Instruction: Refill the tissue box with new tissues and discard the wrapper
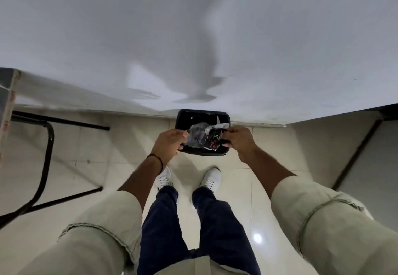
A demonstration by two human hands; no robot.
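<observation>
Wrapper [201, 138] pinched at either end by left hand [170, 142] and right hand [239, 140] over bin [183, 116], best dropped dead centre, clear of its edge

- The wrapper [202, 138] is a crumpled piece of plastic film. Its left part is clear and greyish, its right part dark with small red and white print. It sits mid-frame, stretched between the left hand [170, 141], which grips its left edge, and the right hand [240, 139], which pinches its right side.
- The bin [200, 111] is black and rectangular with rounded corners and an open top. It stands on the floor against the wall, directly beneath the wrapper.
</observation>
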